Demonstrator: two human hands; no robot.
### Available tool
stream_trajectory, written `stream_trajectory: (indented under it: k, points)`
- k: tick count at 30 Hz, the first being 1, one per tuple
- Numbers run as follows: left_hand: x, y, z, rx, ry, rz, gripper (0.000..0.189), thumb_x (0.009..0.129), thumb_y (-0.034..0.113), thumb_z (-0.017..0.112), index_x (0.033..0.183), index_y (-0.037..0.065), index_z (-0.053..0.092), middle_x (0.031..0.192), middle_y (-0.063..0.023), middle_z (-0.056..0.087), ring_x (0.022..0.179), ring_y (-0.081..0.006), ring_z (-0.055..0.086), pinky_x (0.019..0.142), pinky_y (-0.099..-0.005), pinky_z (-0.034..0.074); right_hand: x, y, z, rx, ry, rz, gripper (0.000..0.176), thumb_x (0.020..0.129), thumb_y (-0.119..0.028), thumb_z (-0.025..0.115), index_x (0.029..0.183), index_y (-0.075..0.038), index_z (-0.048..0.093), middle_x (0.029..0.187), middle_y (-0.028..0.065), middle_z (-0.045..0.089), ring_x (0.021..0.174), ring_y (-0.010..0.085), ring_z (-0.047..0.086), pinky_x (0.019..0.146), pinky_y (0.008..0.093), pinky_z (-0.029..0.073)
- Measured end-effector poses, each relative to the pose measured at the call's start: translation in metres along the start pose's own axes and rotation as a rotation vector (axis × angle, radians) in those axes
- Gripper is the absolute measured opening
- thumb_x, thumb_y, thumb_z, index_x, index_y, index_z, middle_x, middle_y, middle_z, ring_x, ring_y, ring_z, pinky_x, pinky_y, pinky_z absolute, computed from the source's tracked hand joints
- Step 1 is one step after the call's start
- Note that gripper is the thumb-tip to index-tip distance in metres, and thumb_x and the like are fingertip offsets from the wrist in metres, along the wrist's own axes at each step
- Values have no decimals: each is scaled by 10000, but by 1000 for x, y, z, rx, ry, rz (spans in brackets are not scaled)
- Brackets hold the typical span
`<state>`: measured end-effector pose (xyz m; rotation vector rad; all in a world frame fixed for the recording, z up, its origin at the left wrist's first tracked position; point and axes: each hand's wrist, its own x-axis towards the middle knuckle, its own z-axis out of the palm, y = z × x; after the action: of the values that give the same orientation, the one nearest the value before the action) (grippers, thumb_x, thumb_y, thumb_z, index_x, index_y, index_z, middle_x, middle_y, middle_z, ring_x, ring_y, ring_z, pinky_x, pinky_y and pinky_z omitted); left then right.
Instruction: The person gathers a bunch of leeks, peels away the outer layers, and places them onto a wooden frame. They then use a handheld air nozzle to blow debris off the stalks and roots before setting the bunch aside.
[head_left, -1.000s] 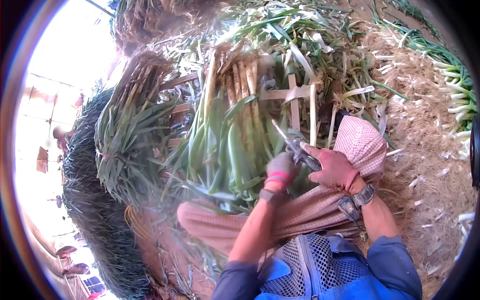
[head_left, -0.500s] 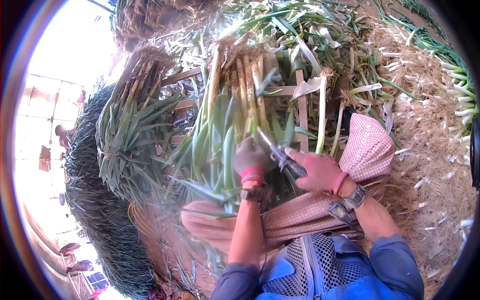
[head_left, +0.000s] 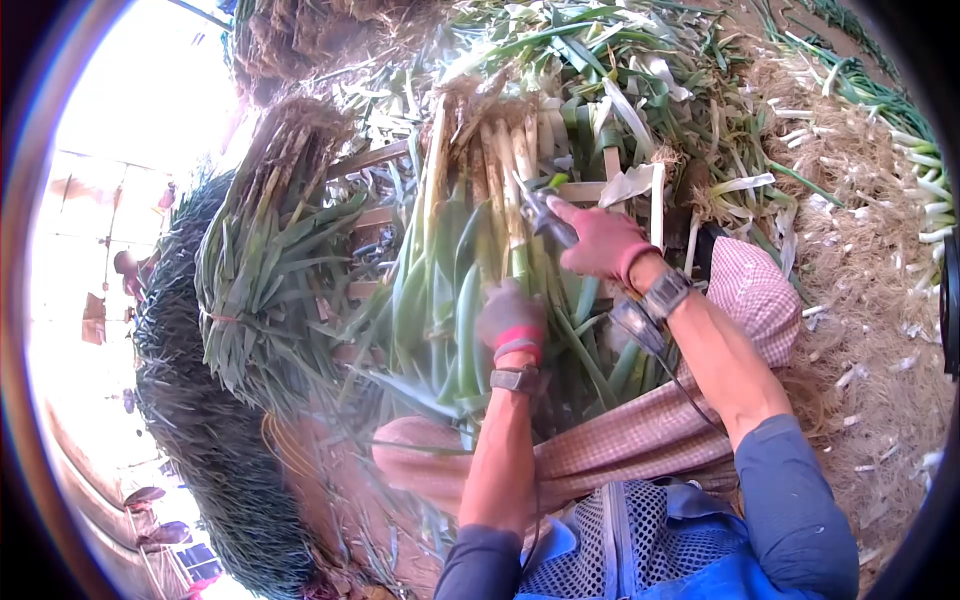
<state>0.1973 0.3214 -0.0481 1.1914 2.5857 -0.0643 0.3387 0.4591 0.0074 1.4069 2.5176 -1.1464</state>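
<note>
A bundle of long green onions (head_left: 465,240) lies in front of me with its roots pointing away. My left hand (head_left: 512,322), in a grey and pink glove, is closed round the green part of a stalk at the bundle's right side. Above and to its right, my right hand (head_left: 608,243), in a pink glove, grips an air blow gun (head_left: 548,220) with a thin metal nozzle. The nozzle tip is beside the pale stems. A bit of green leaf (head_left: 557,181) is close to the tip.
A tied onion bundle (head_left: 270,240) lies at the left beside a long dark green stack (head_left: 215,420). Stripped leaves (head_left: 600,60) are heaped behind. Cut roots (head_left: 860,300) cover the ground at right. A cable (head_left: 690,395) hangs near my right forearm.
My right hand has moved up and away from me with the air blow gun, toward the white stems. My left hand has shifted slightly down and right along the stalk.
</note>
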Motion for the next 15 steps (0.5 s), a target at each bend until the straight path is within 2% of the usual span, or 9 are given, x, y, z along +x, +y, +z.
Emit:
stream_trajectory:
  k: [2,4,5,7,9,12,15]
  points:
    - [-1,3,7,41,12,6,529,867,495,789,1176,78,684,1234,-180,684,1003,-411,748,842,-513,602,25,-3,-3,-8,32,-12,922,739,-257,663,1622,-153,423,1099,221,746,1054,381,721,988,455,532]
    - [0,6,7,81,26,11,531,861,489,799,1160,66,685,1206,-181,693,970,-411,757,819,-510,609,38,-14,-15,11,37,58,912,742,-253,655,1619,-144,429,1108,223,745,1061,380,720,986,443,536]
    - [0,7,5,85,22,9,519,858,483,804,1141,63,690,1168,-188,715,961,-408,761,814,-507,613,46,-15,-9,-32,139,7,900,743,-246,646,1613,-139,438,1126,219,746,1062,385,718,983,440,538]
    - [0,9,0,90,19,6,508,855,476,808,1122,60,695,1129,-196,737,951,-406,766,809,-503,617,53,-6,-5,-34,106,27,877,764,-246,645,1611,-142,444,1159,205,744,1087,362,720,996,435,534]
    - [6,12,-5,57,-83,-30,358,897,387,752,1094,89,737,1126,-171,768,985,-372,775,817,-481,614,43,-10,-13,-35,81,46,853,785,-246,644,1610,-146,450,1192,192,742,1113,340,722,1009,430,529]
    - [15,14,-17,29,-157,-40,310,875,332,748,1060,86,785,1092,-183,789,1009,-368,775,855,-463,612,4,-4,-9,117,16,69,856,776,-260,666,1602,-164,465,1130,181,747,1074,333,725,987,433,531]
    - [19,16,-34,24,-242,-34,390,821,351,756,1098,81,805,1105,-194,786,1020,-364,774,870,-438,611,-40,16,7,35,-34,-12,887,765,-284,695,1611,-182,450,1061,183,741,994,348,729,934,435,546]
